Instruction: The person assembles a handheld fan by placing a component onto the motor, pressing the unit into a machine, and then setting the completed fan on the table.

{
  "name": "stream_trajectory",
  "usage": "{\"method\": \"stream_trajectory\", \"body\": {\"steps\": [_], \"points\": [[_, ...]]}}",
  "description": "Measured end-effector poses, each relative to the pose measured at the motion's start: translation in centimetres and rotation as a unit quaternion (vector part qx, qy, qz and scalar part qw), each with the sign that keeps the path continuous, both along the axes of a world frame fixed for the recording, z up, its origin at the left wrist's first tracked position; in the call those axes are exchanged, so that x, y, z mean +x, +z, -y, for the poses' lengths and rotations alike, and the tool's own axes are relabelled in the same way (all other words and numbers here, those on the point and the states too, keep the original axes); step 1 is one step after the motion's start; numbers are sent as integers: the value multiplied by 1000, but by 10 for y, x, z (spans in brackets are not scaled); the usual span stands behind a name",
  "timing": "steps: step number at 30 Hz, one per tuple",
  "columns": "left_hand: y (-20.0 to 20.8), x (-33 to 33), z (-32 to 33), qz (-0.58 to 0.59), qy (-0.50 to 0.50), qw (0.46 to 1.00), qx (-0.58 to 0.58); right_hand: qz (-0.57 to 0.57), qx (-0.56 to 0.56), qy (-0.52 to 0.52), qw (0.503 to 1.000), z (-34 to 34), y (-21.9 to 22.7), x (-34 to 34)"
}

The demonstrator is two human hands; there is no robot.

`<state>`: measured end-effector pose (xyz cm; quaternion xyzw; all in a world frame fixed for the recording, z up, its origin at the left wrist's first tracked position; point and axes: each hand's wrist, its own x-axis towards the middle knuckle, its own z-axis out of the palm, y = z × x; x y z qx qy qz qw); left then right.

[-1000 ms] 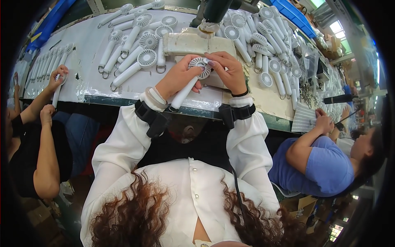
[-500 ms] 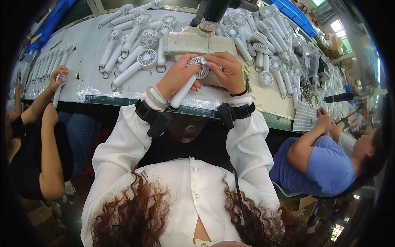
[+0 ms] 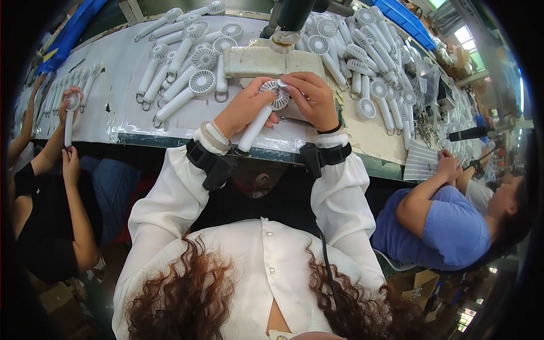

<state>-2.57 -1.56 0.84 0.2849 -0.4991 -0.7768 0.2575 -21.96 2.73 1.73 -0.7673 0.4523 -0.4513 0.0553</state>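
My left hand [image 3: 245,107] is closed around a white handheld fan [image 3: 258,127], its thumb lying on the round slatted head. The fan's handle slants down toward the table's front edge. At the head's upper right, my right hand [image 3: 311,96] pinches a small white piece [image 3: 281,83] between thumb and fingertips. Whether that piece is a cap or a sticker I cannot make out. Just beyond my hands stands a worn, pale block [image 3: 258,61], under a dark green machine head [image 3: 293,16].
White fans with wrist loops lie in a pile [image 3: 192,62] at left and a denser pile [image 3: 362,48] at right. A co-worker at left holds a fan [image 3: 69,122]. Another, in blue, sits at right by a perforated sheet [image 3: 420,161]. Blue bins [image 3: 405,20] edge the back.
The fan in my left hand has shifted slightly, its handle end moving a little right and down. The small white piece shows more clearly. The left co-worker has brought their fan upright, holding it with both hands.
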Motion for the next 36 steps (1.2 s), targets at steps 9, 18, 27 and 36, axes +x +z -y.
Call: {"method": "stream_trajectory", "body": {"steps": [9, 18, 27, 36], "points": [[5, 1, 0, 25, 13, 1000, -5, -35, -61, 4, 997, 1, 5, 6], [8, 3, 1, 30, 12, 999, 7, -115, -136, -27, 984, -5, 9, 17], [11, 10, 6, -142, -79, 979, 126, 40, -11, -11, 999, -1, 6, 6], [15, 12, 2, -148, -74, 982, 89, -21, -72, -2, 997, -1, 12, 7]]}}
